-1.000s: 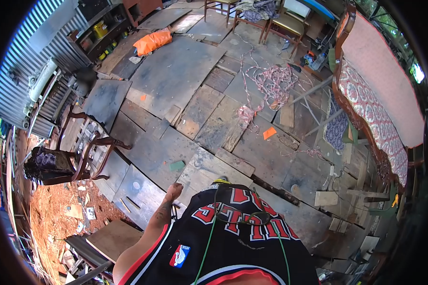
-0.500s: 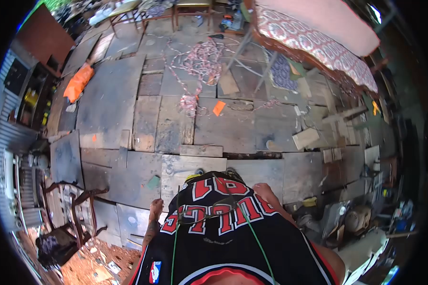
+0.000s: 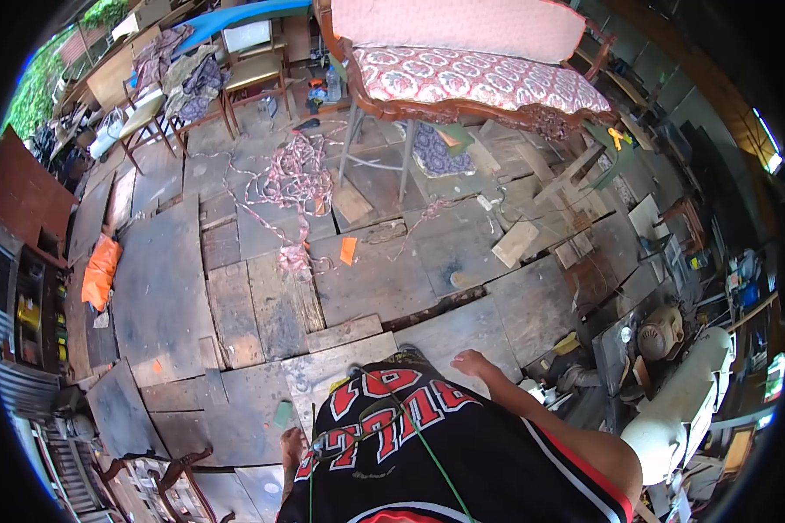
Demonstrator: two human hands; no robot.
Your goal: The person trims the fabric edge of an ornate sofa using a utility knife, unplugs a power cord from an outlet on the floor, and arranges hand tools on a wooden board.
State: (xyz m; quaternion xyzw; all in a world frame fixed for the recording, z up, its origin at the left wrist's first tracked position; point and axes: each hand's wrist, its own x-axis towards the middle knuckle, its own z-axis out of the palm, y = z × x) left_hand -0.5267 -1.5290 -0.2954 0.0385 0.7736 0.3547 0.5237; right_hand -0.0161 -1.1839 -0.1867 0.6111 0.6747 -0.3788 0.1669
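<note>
Low beside the black jersey [image 3: 410, 444] hangs my left hand [image 3: 293, 446], its fingers loosely bent and apart, with nothing visible in it. A green scrap [image 3: 283, 415] lies on the floor just above it in view. On the jersey's other side, my right hand [image 3: 471, 362] is held out over the floorboards [image 3: 462, 327], empty, with its fingers loosely bent. Neither hand touches an object. Glasses [image 3: 333, 440] hang at the chest, and green cords run down the jersey.
Tangled pink rope [image 3: 296, 174] and an orange card [image 3: 348, 251] lie ahead. Beyond stand a patterned sofa [image 3: 480, 83] and chairs [image 3: 255, 65]. An orange bag [image 3: 101, 272] is left, a chair frame [image 3: 153, 484] lower left. Machine parts [image 3: 661, 333] and a white tank [image 3: 663, 440] crowd the right.
The view has swung to the right, so sofa, rope and orange bag have shifted left. My right hand, absent from the oldest frame, now shows. Both hands remain empty.
</note>
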